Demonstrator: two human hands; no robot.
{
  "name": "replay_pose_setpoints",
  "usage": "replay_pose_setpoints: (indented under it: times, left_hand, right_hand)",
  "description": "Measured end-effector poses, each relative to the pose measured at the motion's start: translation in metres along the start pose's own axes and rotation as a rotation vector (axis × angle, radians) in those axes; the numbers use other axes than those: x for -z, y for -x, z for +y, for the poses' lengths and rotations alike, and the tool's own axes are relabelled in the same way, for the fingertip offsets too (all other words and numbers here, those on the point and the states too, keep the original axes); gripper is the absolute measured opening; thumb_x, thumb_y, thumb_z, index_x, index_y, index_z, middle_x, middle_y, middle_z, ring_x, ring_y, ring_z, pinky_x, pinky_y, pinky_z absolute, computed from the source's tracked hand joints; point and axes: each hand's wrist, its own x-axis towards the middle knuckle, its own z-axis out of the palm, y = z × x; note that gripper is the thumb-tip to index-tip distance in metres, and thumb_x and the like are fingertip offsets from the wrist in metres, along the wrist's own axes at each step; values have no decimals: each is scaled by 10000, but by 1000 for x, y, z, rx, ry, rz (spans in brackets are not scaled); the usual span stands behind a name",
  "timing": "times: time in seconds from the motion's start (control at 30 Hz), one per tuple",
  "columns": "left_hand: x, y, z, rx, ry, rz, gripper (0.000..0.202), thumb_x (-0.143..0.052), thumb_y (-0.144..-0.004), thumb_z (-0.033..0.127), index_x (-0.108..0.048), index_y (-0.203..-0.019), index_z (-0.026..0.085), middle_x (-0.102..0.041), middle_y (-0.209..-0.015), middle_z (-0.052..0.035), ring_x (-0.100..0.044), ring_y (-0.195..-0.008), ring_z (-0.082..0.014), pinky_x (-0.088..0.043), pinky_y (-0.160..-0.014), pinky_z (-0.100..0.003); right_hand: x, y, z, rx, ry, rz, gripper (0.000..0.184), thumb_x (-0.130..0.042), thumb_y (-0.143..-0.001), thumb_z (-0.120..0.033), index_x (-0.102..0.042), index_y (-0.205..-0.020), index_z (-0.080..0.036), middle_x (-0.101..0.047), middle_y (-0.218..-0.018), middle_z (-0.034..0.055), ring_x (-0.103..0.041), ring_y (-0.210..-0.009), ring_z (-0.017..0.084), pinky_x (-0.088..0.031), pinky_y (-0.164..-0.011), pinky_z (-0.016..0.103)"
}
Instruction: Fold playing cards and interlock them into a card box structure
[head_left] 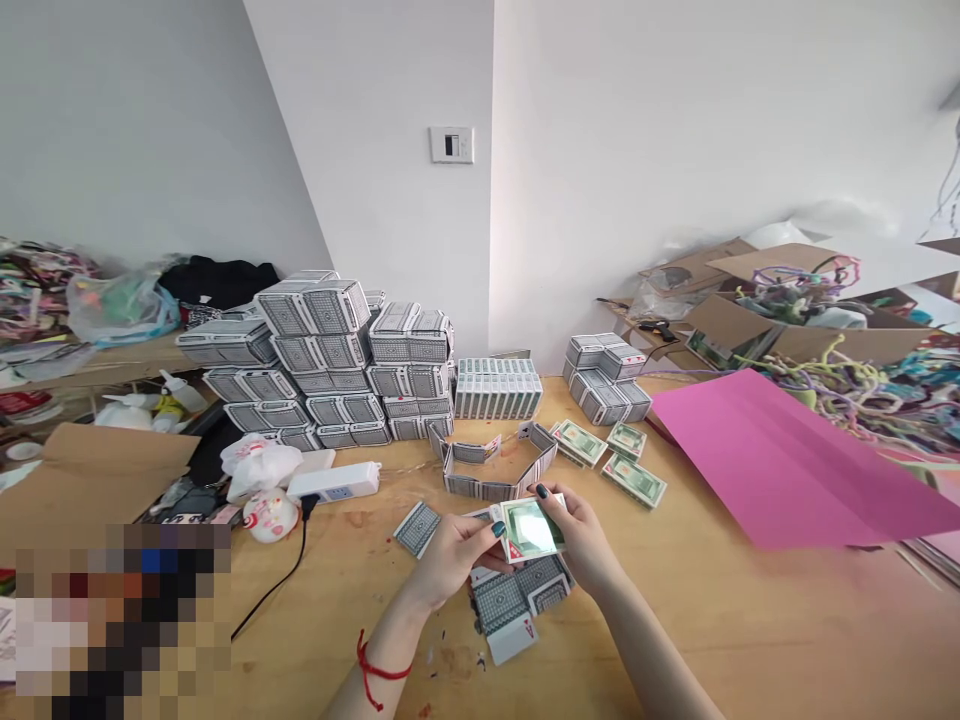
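Between my hands is a green-and-white playing card box (529,532), its shiny top catching the light. My left hand (456,556), with a red string bracelet at its wrist, grips the box's left side, thumb on top. My right hand (583,532) pinches the far right corner. Below them lie several playing cards (501,602) with grey patterned backs, and a face-up ace (513,640) at the near edge. One separate card (417,528) lies beyond my left hand. Just past the box stands an open ring of folded cards (487,488).
Folded-card blocks (315,310) are stacked at back left, with a smaller stack (606,378) at back right. Between them stands a row of card boxes (498,388). More green boxes (634,480), a pink sheet (795,460) and a power strip (334,482) lie around.
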Motion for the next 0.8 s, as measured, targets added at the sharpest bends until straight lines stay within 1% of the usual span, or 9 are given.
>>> replay_pose_setpoints:
  times: [0.17, 0.3, 0.43, 0.5, 0.53, 0.6, 0.7, 0.77, 0.8]
  left_hand:
    - [-2, 1, 2, 9, 28, -9, 380, -523, -779, 424, -681, -908, 104, -701, -784, -76, -641, -753, -219, -498, -746, -360]
    - [-5, 2, 5, 26, 47, 0, 365, -541, -759, 440, -690, -853, 120, -701, -783, -71, -644, -739, -215, -498, -731, -342]
    - [-4, -1, 0, 14, 170, 25, 391, -581, -721, 454, -673, -867, 104, -692, -796, -103, -641, -723, -218, -502, -688, -336]
    - [-5, -3, -3, -28, 221, 72, 412, -575, -727, 451, -651, -906, 87, -683, -783, -117, -637, -701, -213, -504, -662, -333]
    - [-6, -3, -4, -67, 221, 118, 417, -563, -739, 446, -632, -943, 90, -676, -794, -117, -634, -710, -210, -504, -659, -328]
    - [-9, -4, -5, -180, 165, 232, 411, -541, -767, 419, -565, -1053, 124, -650, -878, -104, -618, -787, -204, -502, -687, -318]
    - [-16, -3, -7, -361, -45, 369, 465, -568, -766, 342, -419, -1184, 207, -557, -1059, -82, -569, -922, -190, -488, -761, -305]
    - [-18, -1, -7, -441, -236, 428, 446, -576, -760, 295, -405, -1166, 227, -504, -1110, -78, -552, -939, -178, -485, -769, -298]
    - [-17, -1, -7, -477, -335, 453, 373, -558, -770, 278, -437, -1118, 224, -492, -1112, -77, -544, -944, -176, -483, -766, -294]
  right_hand:
    - [-3, 2, -4, -7, -39, 3, 293, -659, -682, -429, -558, -786, -175, -599, -610, -11, -521, -493, 112, -401, -470, 211]
    - [-4, 2, -8, -39, -63, 12, 309, -691, -635, -439, -562, -746, -181, -596, -590, -20, -521, -480, 122, -395, -461, 218]
    - [-4, 2, -11, -91, -142, 50, 317, -705, -618, -427, -578, -755, -171, -600, -602, -6, -536, -502, 130, -408, -472, 221]
    - [-4, 2, -11, -89, -177, 56, 317, -701, -628, -422, -582, -772, -166, -607, -620, 1, -540, -510, 126, -412, -476, 217]
    - [-4, 3, -11, -74, -178, 57, 315, -694, -636, -425, -580, -779, -169, -607, -623, 1, -541, -510, 126, -412, -475, 217]
    - [-5, 3, -8, -19, -146, 73, 310, -675, -654, -442, -568, -787, -183, -602, -623, -4, -546, -515, 134, -425, -484, 231]
    - [-4, 3, -2, 107, -29, 145, 313, -657, -658, -474, -551, -781, -207, -586, -608, -22, -544, -514, 144, -438, -490, 249]
    - [-3, 2, 1, 171, 49, 179, 319, -659, -651, -483, -547, -781, -214, -580, -604, -32, -542, -512, 143, -440, -491, 251]
    - [-3, 2, 2, 189, 74, 188, 323, -658, -651, -487, -545, -783, -215, -578, -602, -33, -542, -512, 144, -442, -491, 252]
